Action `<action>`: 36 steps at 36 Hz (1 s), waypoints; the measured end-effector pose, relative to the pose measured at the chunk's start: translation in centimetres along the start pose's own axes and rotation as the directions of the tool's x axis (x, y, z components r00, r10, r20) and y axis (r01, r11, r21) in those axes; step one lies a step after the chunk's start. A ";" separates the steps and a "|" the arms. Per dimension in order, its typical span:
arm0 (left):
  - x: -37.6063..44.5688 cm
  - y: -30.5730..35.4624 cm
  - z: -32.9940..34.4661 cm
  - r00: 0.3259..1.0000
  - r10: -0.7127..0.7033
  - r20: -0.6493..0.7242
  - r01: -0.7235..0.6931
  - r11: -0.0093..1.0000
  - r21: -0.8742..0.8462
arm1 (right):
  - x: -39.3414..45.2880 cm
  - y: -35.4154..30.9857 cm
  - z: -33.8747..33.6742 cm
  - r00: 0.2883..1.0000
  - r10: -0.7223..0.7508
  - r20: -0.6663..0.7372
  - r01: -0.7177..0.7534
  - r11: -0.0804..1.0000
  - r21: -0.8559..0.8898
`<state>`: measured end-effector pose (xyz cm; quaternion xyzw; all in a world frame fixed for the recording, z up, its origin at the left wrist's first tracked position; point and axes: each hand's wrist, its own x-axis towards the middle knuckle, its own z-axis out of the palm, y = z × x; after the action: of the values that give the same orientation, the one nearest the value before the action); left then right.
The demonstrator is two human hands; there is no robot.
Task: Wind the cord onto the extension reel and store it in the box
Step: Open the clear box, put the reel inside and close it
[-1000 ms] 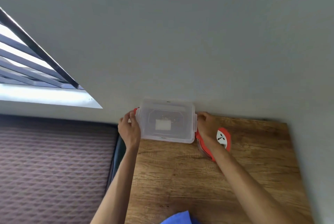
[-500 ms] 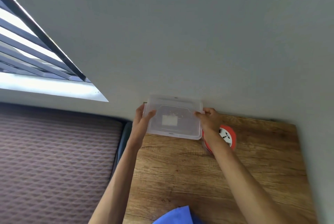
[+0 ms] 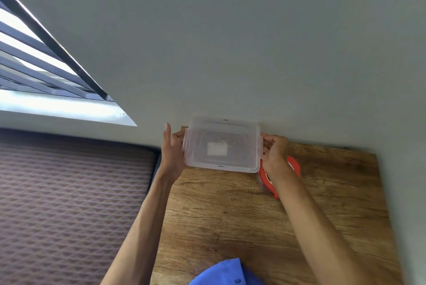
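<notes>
Head view: nearest you, the wooden surface carries the orange reel, half hidden under your right wrist and not yet stored. Farther, your right hand pinches one end of the clear box. Your left hand presses flat on the other end, I think to hold the box level by the wall.

Clear plastic box sits at the far edge of the table. Orange extension reel lies just beside its right end, outside it.

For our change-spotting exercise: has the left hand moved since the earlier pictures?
Yes. The left hand uncurled from the left end of the box; its fingers now point toward the wall.
</notes>
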<state>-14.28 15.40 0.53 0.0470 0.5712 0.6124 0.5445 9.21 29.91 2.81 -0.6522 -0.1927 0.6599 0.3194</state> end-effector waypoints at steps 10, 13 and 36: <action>-0.2 0.0 -0.2 0.984 -0.157 -0.085 0.132 0.960 -0.248 | 0.1 1.0 -0.7 0.999 -0.030 -0.029 0.035 0.985 0.169; -0.1 -0.4 -0.2 0.986 -0.156 -0.059 0.131 0.945 -0.300 | -0.1 1.6 -0.7 0.998 -0.005 -0.057 0.021 0.958 0.287; 0.0 -0.9 0.3 0.994 -0.108 -0.001 0.103 0.955 -0.279 | 0.3 2.2 -1.1 0.998 -0.020 -0.066 0.054 0.824 0.564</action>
<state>-13.50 15.37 -0.04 -0.0655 0.4857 0.6571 0.5728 9.98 28.38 1.05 -0.5433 0.0077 0.6620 0.5162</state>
